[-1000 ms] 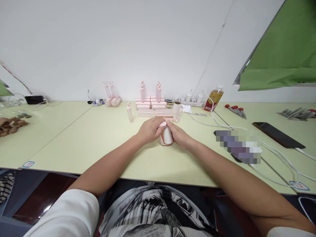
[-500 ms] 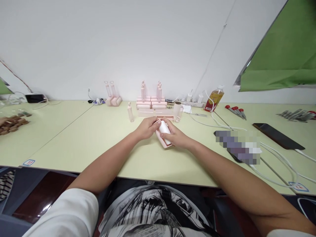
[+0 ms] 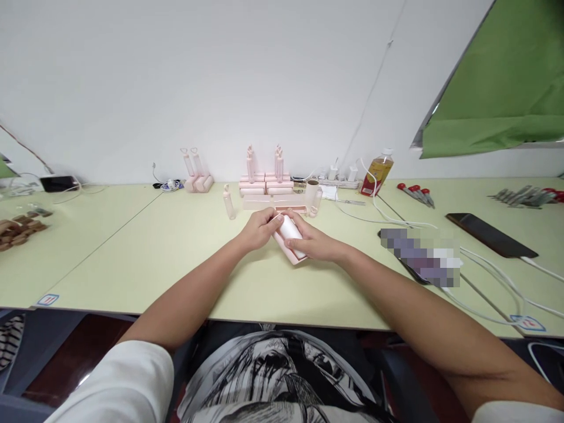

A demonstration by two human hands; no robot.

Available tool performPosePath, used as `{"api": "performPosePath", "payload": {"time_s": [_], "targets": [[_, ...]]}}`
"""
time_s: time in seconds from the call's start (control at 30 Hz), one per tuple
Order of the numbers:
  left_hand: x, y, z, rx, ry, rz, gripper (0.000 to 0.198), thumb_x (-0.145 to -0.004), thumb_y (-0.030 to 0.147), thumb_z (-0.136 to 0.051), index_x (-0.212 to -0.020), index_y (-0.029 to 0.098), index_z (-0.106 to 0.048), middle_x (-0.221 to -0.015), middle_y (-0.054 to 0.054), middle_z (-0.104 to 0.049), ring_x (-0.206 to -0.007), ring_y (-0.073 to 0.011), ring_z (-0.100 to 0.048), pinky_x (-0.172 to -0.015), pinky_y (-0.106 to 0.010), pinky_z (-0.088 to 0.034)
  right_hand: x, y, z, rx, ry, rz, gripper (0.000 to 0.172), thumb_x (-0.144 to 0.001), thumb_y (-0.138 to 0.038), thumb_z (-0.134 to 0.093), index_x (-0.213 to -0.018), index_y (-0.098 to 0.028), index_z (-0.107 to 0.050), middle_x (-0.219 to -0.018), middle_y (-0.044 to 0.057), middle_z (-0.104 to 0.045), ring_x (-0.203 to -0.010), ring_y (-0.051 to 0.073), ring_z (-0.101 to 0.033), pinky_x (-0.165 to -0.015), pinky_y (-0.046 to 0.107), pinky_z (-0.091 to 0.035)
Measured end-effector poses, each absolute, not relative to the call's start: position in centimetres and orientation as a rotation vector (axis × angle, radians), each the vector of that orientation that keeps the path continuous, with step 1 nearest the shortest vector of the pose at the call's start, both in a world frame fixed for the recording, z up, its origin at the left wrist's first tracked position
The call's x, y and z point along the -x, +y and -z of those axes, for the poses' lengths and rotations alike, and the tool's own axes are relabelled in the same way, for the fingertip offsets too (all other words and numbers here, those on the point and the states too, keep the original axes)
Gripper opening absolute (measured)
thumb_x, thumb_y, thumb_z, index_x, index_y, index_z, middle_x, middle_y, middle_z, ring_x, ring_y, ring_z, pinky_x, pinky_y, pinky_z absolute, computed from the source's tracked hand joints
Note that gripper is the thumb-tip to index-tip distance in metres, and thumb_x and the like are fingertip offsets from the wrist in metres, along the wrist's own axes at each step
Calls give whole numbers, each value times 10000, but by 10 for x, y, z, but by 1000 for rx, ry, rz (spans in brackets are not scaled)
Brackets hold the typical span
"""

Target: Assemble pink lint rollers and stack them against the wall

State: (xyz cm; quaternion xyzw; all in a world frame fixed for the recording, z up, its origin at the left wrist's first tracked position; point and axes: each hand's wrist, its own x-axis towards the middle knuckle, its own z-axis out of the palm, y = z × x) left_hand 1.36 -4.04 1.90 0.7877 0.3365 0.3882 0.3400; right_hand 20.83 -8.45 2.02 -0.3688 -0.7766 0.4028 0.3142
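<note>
A white roll point(image 3: 292, 231) lies in an open pink case point(image 3: 285, 249), held at a slant above the table between my two hands. My left hand point(image 3: 261, 228) closes on the far left end of the case, its thumb at the top end of the roll. From the right, my right hand point(image 3: 315, 241) wraps the case, thumb laid across the roll's lower part. The fingers beneath the case are hidden. Just beyond my hands sits another pink case piece point(image 3: 292, 210), partly covered by them. A pink handle piece point(image 3: 228, 204) stands upright to the left.
Pink cases point(image 3: 266, 185) with upright handles stand by the wall, with more cases point(image 3: 199, 183) farther left. A cardboard tube point(image 3: 311, 191), a drink bottle point(image 3: 378, 173), phones point(image 3: 489, 235), white cables and red-ended tools point(image 3: 416, 194) lie to the right. Brown pieces point(image 3: 20, 229) lie far left.
The view has shifted slightly. My left thumb has settled lower against the roll's end, and the thin white edge beside it no longer shows. Both hands keep hold of the case.
</note>
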Motion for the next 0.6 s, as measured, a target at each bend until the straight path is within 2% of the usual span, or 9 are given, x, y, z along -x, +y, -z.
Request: {"api": "performPosePath", "payload": {"time_s": [0.1, 0.2, 0.37, 0.5, 0.6], "targets": [[-12, -40, -17, -2034, 820, -1007, 400, -898, 563, -500, -817, 172, -522, -699, 12, -543, -642, -118, -493, -591, -245, -392, -211, -83, -15, 950, -2093, -997, 798, -844, -385, -604, -1503, -210, -189, -1406, 131, -426, -1201, 297, -477, -1012, 471, -391], [-9, -39, -18, -2082, 748, -1036, 394, -901, 554, -503, -939, 166, -557, -840, -26, -610, -734, -137, -550, -658, -258, -436, -209, -84, -10, 934, -2080, -916, 833, -859, -417, -610, -1534, -231, -159, -1456, 135, -410, -1256, 317, -458, -1039, 483, -372], [-4, -40, -23, -2239, 640, -995, 512, -827, 566, -598, -1138, 160, -582, -1013, -76, -665, -863, -194, -611, -748, -295, -470, -206, -89, -9, 981, -2053, -883, 950, -863, -462, -612, -1572, -215, -30, -1442, 145, -450, -1292, 329, -453, -1046, 484, -373], [-3, -43, -26, -2301, 691, -969, 519, -816, 565, -615, -1146, 165, -602, -1013, -73, -680, -846, -193, -621, -740, -294, -475, -208, -90, -13, 1052, -2082, -833, 929, -856, -437, -609, -1575, -220, -63, -1373, 140, -525, -1202, 324, -533, -984, 474, -419], [-5, -46, -26, -2284, 722, -945, 478, -888, 589, -493, -1040, 163, -646, -919, -56, -690, -783, -179, -621, -718, -294, -481, -209, -90, -16, 1101, -2171, -790, 924, -845, -398, -615, -1575, -226, -75, -1219, 134, -628, -984, 291, -627, -859, 442, -474]]}}
